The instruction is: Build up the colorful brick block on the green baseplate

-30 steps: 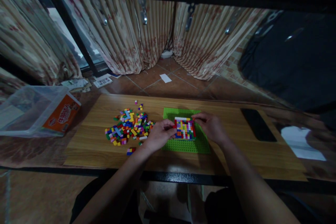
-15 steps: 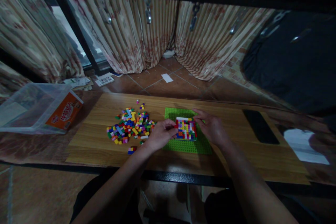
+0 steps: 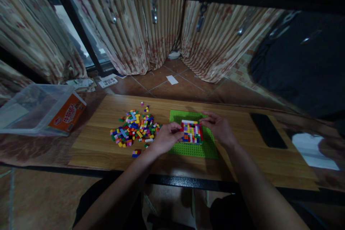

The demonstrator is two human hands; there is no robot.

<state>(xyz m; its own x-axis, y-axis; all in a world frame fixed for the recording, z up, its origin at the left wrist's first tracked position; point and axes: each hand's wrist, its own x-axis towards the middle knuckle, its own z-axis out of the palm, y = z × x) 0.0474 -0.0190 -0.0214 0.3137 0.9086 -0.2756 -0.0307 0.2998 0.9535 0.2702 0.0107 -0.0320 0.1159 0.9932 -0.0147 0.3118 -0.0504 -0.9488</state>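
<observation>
A rectangular build of multicoloured toy bricks sits on a green studded baseplate. It has a white and yellow row along its far side and red along its right side. My left hand is at the left edge of the build, thumb and forefinger pinched on a small red brick that is partly hidden by the fingertips. At the far right corner is my right hand. Its fingertips touch or nearly touch the red edge, with the fingers stretched forward and apart.
A loose pile of coloured bricks lies left of the baseplate on the wooden board. A few bricks lie apart near the front. A clear plastic bin stands far left. A black phone-like slab and white paper lie right.
My right hand's fingers have shifted slightly and drawn a little back at the build's far right corner. My left hand stays at the left edge. The view has moved very slightly.
</observation>
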